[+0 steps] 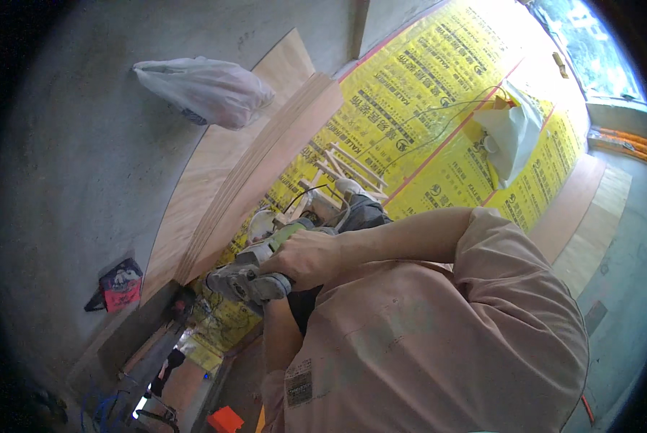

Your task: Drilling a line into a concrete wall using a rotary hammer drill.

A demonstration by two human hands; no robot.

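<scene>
In front of my chest is a dusty power tool (242, 280) with a grey head and a light green body; its exact kind is not clear. My right hand (307, 257) comes across from the right and is closed around it, knuckles up. From below, my left forearm (282, 333) rises to the underside of the tool. The left hand itself is hidden behind the grey parts, so its fingers do not show. Just beyond the tool are a light wooden frame (352, 172) and my dark trouser leg (366, 215).
Curved plywood sheets (265, 155) lean in a stack against the grey wall. A white plastic bag (206, 92) hangs there. Yellow printed sheeting (428, 86) covers the floor, with another white bag (512, 137) on it. A red and black pouch (120, 284) is at the left.
</scene>
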